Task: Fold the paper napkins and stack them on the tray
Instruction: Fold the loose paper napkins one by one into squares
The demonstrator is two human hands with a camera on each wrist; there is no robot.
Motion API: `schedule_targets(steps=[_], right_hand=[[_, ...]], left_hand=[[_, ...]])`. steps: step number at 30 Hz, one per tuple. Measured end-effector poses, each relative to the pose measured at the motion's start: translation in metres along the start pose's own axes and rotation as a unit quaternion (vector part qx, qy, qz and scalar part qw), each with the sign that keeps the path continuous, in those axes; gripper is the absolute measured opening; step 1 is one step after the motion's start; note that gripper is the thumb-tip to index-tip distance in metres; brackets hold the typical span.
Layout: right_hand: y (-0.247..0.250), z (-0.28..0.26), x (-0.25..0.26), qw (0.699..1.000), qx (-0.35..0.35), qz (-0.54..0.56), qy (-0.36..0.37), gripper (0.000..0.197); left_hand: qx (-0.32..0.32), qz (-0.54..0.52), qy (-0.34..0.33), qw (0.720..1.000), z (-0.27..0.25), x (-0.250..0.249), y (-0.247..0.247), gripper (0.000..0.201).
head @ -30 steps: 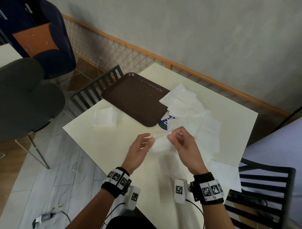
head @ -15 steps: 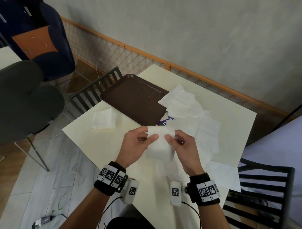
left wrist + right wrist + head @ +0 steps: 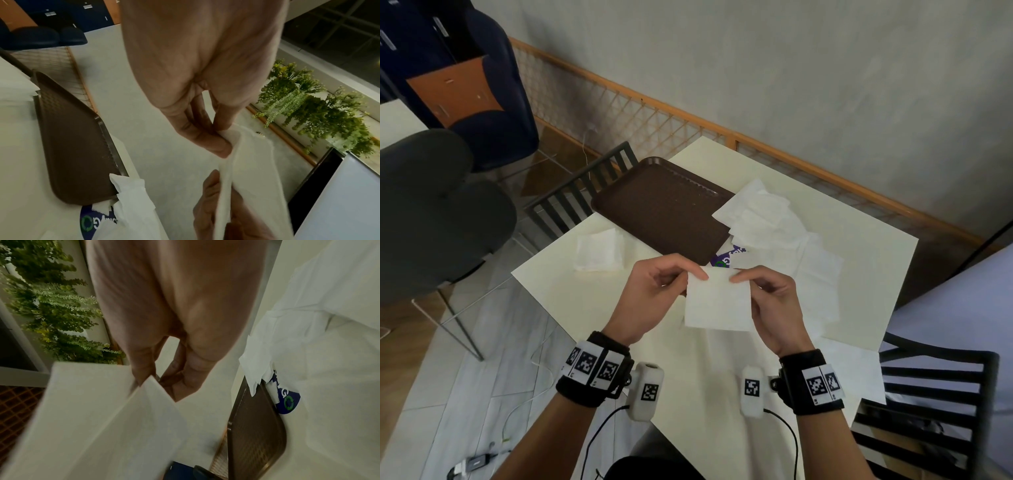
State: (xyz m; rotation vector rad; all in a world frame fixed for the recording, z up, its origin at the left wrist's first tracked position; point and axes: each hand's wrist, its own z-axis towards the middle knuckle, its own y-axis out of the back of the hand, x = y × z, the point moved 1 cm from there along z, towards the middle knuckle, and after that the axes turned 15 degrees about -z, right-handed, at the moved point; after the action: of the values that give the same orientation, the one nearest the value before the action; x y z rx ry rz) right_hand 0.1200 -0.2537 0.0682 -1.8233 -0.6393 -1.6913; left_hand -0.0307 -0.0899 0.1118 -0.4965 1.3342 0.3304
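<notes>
A white paper napkin hangs in the air above the table, held by its two top corners. My left hand pinches the left corner between thumb and fingers, and the pinch shows in the left wrist view on the napkin. My right hand pinches the right corner, seen close on the napkin. The brown tray lies bare at the far left of the table. A loose pile of unfolded napkins spreads to its right. A small folded stack lies on the table left of the tray.
A purple napkin wrapper peeks out beside the tray. Dark slatted chairs stand at the table's left and right edges. A grey chair stands further left. A wall with a wooden lattice rail runs behind the cream table.
The napkin was bunched between my hands near the table; it is now lifted and spread flat, with each hand moved out to a top corner.
</notes>
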Motion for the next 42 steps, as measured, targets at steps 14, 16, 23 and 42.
schedule_targets(steps=[14, 16, 23, 42], right_hand=[[-0.012, 0.003, 0.007, 0.999, 0.012, 0.033, -0.029, 0.033], [-0.013, 0.003, 0.015, 0.999, 0.009, 0.035, -0.032, 0.021], [-0.053, 0.0, 0.031, 0.865, 0.01, -0.457, 0.206, 0.026], [-0.135, 0.05, -0.024, 0.962, 0.021, -0.269, 0.043, 0.025]], left_hand=[[-0.015, 0.044, -0.002, 0.999, -0.005, -0.01, 0.003, 0.03], [-0.006, 0.084, -0.016, 0.996, -0.007, -0.013, 0.005, 0.033], [0.033, 0.177, -0.09, 0.98, -0.009, -0.022, 0.004, 0.018], [-0.25, 0.247, -0.019, 0.936, 0.014, 0.021, 0.107, 0.016]])
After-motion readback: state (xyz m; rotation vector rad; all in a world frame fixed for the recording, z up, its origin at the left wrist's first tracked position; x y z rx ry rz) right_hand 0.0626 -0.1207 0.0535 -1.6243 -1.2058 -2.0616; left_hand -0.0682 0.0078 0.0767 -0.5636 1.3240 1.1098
